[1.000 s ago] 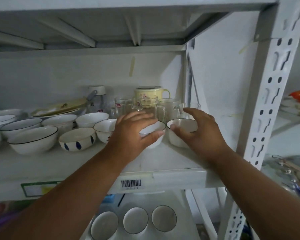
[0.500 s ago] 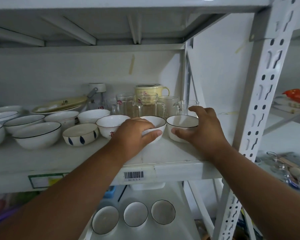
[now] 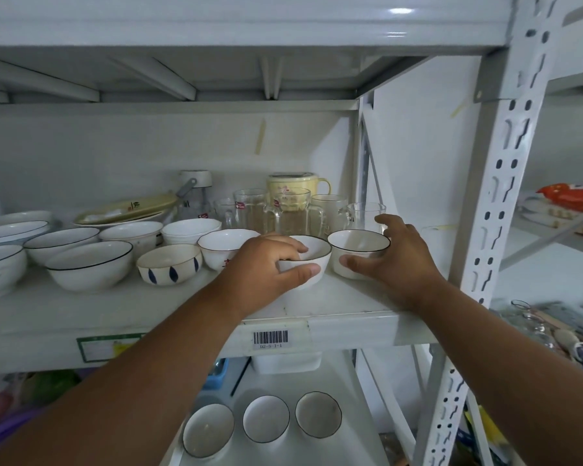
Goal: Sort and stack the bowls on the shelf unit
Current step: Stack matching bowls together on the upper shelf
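Now, left hand: the left hand (image 3: 266, 267) is wrapped around a small dark-rimmed bowl (image 3: 312, 255), thumb pressed on the near wall, fingers curled over the far rim.
Right hand: the right hand (image 3: 396, 257) is cupped around a second dark-rimmed bowl (image 3: 359, 245), thumb laid against the front wall, fingers curved behind the far side.
Bowl positions: both bowls are seen side by side near the right front of the shelf (image 3: 334, 307); whether they are lifted off it cannot be told.
Neighbours: a white bowl with red marking (image 3: 224, 245) is found just left of the left hand, then a blue-patterned bowl (image 3: 169, 264), then wider rimmed bowls (image 3: 90, 262) further left.
Behind: glass mugs (image 3: 283, 210) and a yellow lidded mug (image 3: 293, 185) are lined up at the back.
Below: three dark-rimmed bowls (image 3: 266, 418) are set in a row on the lower shelf.
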